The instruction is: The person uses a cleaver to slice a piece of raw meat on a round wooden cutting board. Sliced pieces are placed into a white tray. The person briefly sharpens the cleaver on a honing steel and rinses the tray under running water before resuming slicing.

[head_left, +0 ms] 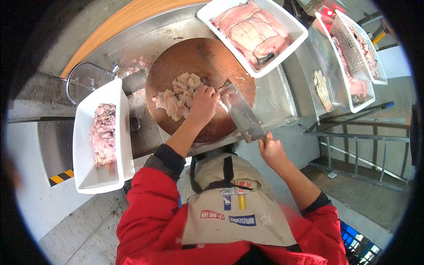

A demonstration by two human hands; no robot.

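A wide-bladed cleaver (242,114) is in my right hand (272,151), whose fingers wrap round its handle. The blade slants across the right side of a round wooden chopping block (176,53). My left hand (204,105) is on the block with its fingers bent and drawn together, just left of the blade. It presses on a piece of pale raw meat (223,106), of which only a sliver shows beside the fingertips. Cut pieces of pale meat (176,98) lie heaped to the left of that hand, partly covered by it.
A white tub (78,145) of small cut meat stands at left by the tap (73,79). Another white tub (301,37) with large meat slabs overlaps the block's far right. Further right are more white tubs (357,108), a glove (321,88) and a metal frame (353,137).
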